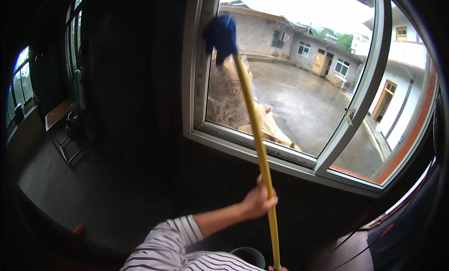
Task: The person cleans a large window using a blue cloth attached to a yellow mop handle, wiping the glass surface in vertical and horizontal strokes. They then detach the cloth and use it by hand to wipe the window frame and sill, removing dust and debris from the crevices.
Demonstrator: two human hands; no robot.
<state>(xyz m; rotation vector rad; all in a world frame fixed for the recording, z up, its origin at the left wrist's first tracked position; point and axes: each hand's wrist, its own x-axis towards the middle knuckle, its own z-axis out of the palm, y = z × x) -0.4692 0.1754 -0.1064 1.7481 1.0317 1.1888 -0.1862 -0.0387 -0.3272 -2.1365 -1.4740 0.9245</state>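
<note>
My left hand (260, 200) is wrapped around the middle of a long yellow pole (255, 127). At the bottom edge of the view, my right hand (279, 269) grips the pole's lower end, and only its fingers show. A blurred dark blue cloth (221, 35) covers the pole's upper end. It overlaps the left side of the window pane and its frame; I cannot tell whether it touches the glass. The sliding window (294, 95) has a pale metal frame and a latch (349, 116) on its middle upright.
A bucket (248, 254) stands below, close to my body. At the left are a small table (58, 113) and more windows (21, 81). Clear plastic sheeting (229, 92) shows behind the pane, with a wet yard (298, 92) beyond. Dark fabric (403, 218) fills the lower right.
</note>
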